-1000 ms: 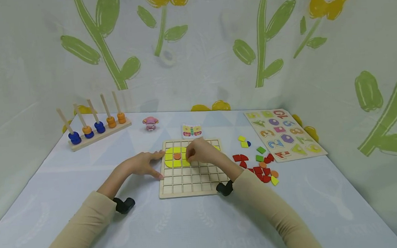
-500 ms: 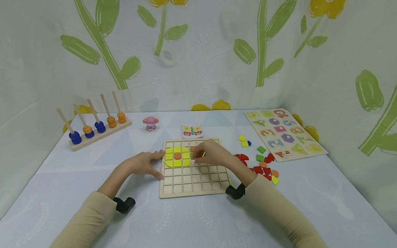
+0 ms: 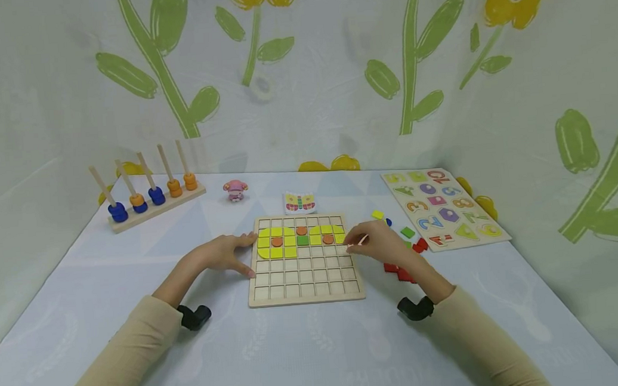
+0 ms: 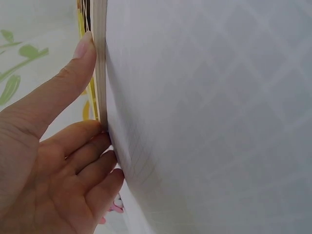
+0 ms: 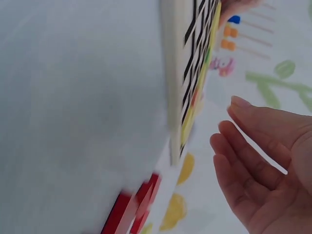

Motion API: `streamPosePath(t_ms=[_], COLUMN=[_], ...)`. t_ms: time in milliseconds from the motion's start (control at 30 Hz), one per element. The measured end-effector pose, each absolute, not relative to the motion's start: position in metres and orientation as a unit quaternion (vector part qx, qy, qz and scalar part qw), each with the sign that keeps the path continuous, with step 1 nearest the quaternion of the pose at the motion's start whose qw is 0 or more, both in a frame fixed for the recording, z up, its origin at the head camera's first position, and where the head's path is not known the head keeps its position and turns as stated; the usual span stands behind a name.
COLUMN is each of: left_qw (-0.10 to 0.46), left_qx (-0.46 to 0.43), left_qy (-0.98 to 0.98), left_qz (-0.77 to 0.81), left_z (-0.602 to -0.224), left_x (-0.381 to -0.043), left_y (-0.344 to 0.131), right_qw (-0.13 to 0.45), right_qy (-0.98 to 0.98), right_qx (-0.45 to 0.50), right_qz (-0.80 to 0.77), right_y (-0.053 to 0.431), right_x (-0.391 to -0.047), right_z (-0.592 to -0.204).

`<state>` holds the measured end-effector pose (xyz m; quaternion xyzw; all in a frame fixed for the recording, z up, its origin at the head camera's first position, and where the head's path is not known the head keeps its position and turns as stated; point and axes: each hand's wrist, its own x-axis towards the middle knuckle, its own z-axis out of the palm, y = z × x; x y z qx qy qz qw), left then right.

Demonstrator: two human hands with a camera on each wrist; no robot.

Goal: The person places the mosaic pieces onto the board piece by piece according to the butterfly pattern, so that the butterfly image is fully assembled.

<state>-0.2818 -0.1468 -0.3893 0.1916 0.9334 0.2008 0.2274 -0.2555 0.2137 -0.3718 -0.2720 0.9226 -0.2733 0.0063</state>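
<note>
A wooden grid board (image 3: 305, 275) lies on the table, with yellow pieces (image 3: 277, 253), a green square (image 3: 303, 240) and orange discs (image 3: 328, 239) in its upper rows. My left hand (image 3: 220, 254) rests against the board's left edge, thumb and fingers spread apart. In the left wrist view, the thumb (image 4: 73, 73) and fingertips touch that edge. Beside the board's right edge hovers my right hand (image 3: 381, 246), fingers loosely bent. The right wrist view shows a gap between its thumb and fingers (image 5: 239, 161), with nothing in it.
Red pieces (image 3: 399, 272) and green squares (image 3: 408, 232) lie right of the board, partly hidden by the right hand. Behind stand a butterfly card (image 3: 299, 203) and a pink figurine (image 3: 236, 190). A peg rack (image 3: 156, 209) is back left; a number puzzle (image 3: 441, 207) lies back right.
My right hand has moved right, from over the board's middle to its right edge, uncovering yellow, orange and green pieces. My left hand stays at the left edge.
</note>
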Motion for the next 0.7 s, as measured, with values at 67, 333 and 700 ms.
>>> streamPosePath(t_ms=[67, 333, 700], left_qw=[0.227, 0.228, 0.228], left_qx=[0.192, 0.19, 0.191], left_qy=[0.934, 0.935, 0.934], left_qz=[0.2, 0.196, 0.198], left_z=[-0.389, -0.389, -0.39], left_x=[-0.282, -0.282, -0.282], left_y=[-0.147, -0.146, -0.147], right_qw=[-0.003, 0.013, 0.014], right_qy=[0.923, 0.939, 0.952], right_qx=[-0.27, -0.207, -0.178], right_qz=[-0.275, -0.275, -0.247], right_y=[0.228, 0.275, 0.315], right_x=[-0.254, -0.243, -0.242], right_z=[-0.373, -0.371, -0.369])
